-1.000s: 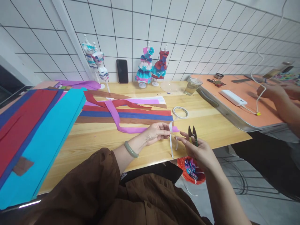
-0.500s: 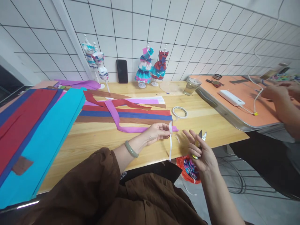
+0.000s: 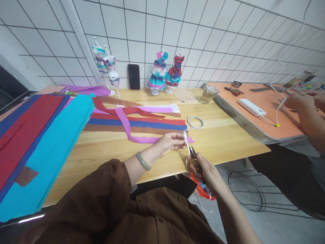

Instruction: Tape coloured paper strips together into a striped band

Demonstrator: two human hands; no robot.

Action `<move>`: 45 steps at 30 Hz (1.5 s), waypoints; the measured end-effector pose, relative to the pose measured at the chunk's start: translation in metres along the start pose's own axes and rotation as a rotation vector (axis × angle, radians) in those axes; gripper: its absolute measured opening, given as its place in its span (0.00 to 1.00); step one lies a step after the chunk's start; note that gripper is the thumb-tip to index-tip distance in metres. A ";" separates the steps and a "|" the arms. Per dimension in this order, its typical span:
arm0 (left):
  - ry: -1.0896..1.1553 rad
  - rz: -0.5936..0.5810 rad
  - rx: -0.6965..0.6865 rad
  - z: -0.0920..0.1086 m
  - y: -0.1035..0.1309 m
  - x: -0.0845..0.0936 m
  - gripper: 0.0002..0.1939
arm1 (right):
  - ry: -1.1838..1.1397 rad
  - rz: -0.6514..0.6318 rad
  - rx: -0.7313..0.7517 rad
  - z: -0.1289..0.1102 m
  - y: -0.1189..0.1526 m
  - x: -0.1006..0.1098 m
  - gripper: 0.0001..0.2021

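Near the front edge of the wooden table, my left hand [image 3: 171, 144] is closed, pinching a thin white strip [image 3: 186, 136] that looks like tape. The strip crosses the end of a purple crepe-paper strip [image 3: 142, 139] and hangs down toward the table edge. My right hand [image 3: 208, 172] is wrapped round small scissors [image 3: 194, 156], their blades apart and pointing up beside the white strip. The strip's lower end reaches my right fingers; whether they grip it I cannot tell. Behind my left hand lie red, blue [image 3: 152, 124] and brown paper strips.
A tape roll [image 3: 195, 122] and a glass jar [image 3: 208, 95] stand farther back. Dressed mini mannequins [image 3: 157, 74] and a phone [image 3: 133, 77] stand by the tiled wall. Folded coloured paper [image 3: 66, 135] lies left. At right, another person's hands [image 3: 302, 101] work over an orange table [image 3: 286, 132].
My right hand has moved left and turned, bringing the scissors from a loose hold in the palm up to the white strip. My left hand stays nearly in place.
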State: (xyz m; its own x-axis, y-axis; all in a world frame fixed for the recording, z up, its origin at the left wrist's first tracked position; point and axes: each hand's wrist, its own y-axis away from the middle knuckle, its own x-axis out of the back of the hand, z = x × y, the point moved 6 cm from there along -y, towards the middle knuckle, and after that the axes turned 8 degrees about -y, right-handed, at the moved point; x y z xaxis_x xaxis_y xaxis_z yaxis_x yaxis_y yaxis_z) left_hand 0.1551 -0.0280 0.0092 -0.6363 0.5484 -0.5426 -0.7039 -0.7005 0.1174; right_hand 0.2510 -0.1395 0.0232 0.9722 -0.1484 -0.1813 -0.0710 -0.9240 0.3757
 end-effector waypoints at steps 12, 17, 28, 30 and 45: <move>-0.020 -0.004 0.024 0.001 0.001 -0.004 0.18 | 0.036 -0.039 0.007 0.007 -0.004 -0.010 0.23; -0.077 -0.007 0.022 0.000 0.001 -0.003 0.19 | 0.063 -0.009 0.096 0.004 -0.006 -0.011 0.22; -0.167 -0.020 -0.048 0.000 0.000 -0.006 0.21 | 0.090 0.093 0.174 -0.005 -0.016 -0.013 0.19; -0.170 -0.001 -0.062 0.000 0.000 -0.006 0.21 | 0.081 0.117 0.199 -0.003 -0.019 -0.010 0.20; -0.268 0.100 -0.106 0.004 0.001 -0.003 0.19 | 0.133 0.113 0.190 -0.004 -0.014 -0.008 0.20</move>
State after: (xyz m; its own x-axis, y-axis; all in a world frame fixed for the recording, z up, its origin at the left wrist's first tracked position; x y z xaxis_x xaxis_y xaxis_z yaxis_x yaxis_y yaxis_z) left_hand 0.1552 -0.0286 0.0145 -0.7715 0.5652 -0.2922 -0.6055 -0.7933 0.0641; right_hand 0.2448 -0.1236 0.0232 0.9757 -0.2182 -0.0218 -0.2092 -0.9558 0.2065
